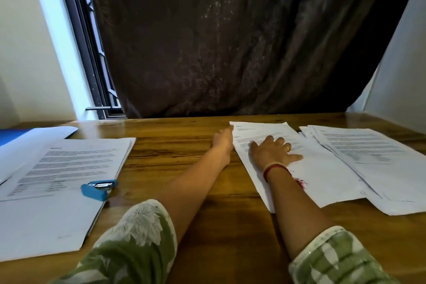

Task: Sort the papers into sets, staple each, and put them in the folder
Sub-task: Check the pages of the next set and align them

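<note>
Papers in the middle pile (311, 177) are held down by the spread right hand (274, 152) and touched at their left edge by the straight-fingered left hand (223, 139).

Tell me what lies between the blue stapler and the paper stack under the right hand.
Head view: only bare brown wooden tabletop and the left forearm separate the small blue stapler from the white printed paper stack; the left hand lies at its edge.

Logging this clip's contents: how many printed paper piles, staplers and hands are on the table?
Paper piles: 3
Stapler: 1
Hands, left and right: 2
Total: 6
</note>
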`<state>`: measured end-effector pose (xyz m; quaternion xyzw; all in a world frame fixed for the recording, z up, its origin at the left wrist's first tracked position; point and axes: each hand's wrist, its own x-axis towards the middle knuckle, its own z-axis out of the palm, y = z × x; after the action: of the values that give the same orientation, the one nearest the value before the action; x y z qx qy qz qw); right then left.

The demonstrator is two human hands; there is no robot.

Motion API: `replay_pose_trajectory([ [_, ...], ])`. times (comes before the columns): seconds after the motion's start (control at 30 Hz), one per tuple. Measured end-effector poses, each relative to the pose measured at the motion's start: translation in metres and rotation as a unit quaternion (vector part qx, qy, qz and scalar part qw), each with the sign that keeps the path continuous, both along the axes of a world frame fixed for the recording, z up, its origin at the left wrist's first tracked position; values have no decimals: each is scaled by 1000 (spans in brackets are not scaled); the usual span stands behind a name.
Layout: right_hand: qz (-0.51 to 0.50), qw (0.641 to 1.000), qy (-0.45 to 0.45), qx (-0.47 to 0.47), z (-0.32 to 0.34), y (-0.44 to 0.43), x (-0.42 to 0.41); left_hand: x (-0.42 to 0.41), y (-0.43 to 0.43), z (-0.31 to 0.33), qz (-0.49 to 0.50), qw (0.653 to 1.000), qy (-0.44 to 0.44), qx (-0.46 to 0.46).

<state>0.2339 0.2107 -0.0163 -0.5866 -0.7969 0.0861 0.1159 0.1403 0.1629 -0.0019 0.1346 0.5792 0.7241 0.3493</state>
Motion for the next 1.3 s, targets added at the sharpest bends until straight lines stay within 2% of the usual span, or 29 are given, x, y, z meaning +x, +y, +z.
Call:
replay_pose_trajectory([
  [0.13, -1, 1000, 9, -10, 1, 0, -2, -4, 6, -3, -10, 998, -44, 39],
  [0.2, -1, 1000, 12, -11, 1, 1, -3, -2, 4, -1, -22, 999, -15, 22],
  [0.27, -3, 1000, 11, -12, 1, 2, -4, 3, 5, -3, -47, 997, 62, -23],
  [0.37, -4, 1000, 23, -15, 4, 1, -6, 9, 6, -7, -74, 963, 240, -103],
  [0.43, 3, 999, 41, -9, 8, -2, -5, 9, 4, -9, -54, 954, 274, -111],
  [0.63, 39, 986, 159, 4, 19, 2, -1, -13, -41, 6, -23, 962, 244, -121],
  [0.7, 46, 972, 232, 9, 23, 5, 2, -28, -67, 12, -41, 966, 221, -131],
  [0.8, 96, 924, 366, -49, 16, 6, -5, -48, -109, 17, -60, 965, 209, -148],
  [0.9, 126, 840, 501, -165, 4, -4, -16, -63, -139, 16, -43, 954, 236, -181],
  [0.93, 135, 826, 516, -183, 1, -6, -19, -67, -145, 14, -34, 952, 240, -186],
  [1.07, 129, 814, 541, -166, -4, -9, -26, -74, -149, 4, 9, 951, 249, -184],
  [1.13, 107, 801, 568, -158, -2, -13, -27, -78, -144, -5, 42, 952, 262, -150],
  [1.3, 95, 827, 547, -93, 2, -18, -29, -81, -139, -17, 128, 948, 280, -82],
])
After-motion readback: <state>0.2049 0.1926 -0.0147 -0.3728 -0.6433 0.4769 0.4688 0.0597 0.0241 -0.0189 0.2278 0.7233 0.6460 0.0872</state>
